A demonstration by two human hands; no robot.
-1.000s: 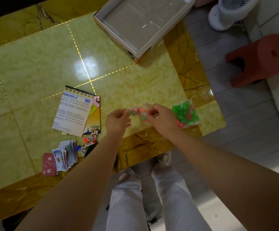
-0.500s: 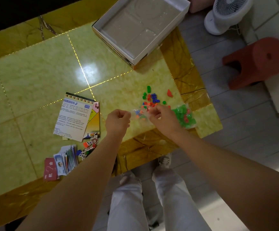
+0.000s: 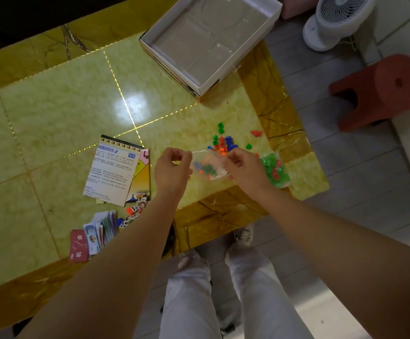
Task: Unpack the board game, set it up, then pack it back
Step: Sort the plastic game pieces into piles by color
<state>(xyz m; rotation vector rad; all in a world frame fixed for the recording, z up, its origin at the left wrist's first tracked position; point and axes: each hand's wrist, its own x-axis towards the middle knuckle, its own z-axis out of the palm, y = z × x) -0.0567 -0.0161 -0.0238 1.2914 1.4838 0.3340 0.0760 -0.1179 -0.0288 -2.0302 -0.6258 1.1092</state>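
My left hand (image 3: pixel 172 171) and my right hand (image 3: pixel 244 167) pinch the two ends of a small clear plastic bag (image 3: pixel 207 166) that holds a few coloured game pieces, above the table's near edge. Loose red, green and blue pieces (image 3: pixel 224 141) lie scattered on the table just beyond the bag. A second bag of green and red pieces (image 3: pixel 275 171) lies to the right of my right hand. The open game box (image 3: pixel 245 64) sits at the far right of the table. An instruction sheet (image 3: pixel 112 171) covers a folded board.
A spread of cards and paper money (image 3: pixel 96 232) and cardboard character tokens (image 3: pixel 135 211) lie near the front edge of the green-tiled table (image 3: pixel 52 118). On the floor at right stand a red plastic stool (image 3: pixel 385 91) and a white fan (image 3: pixel 333 20).
Coloured pieces have spilled out of the small bag onto the table beyond my hands. My hands have drawn a little apart, still holding the bag.
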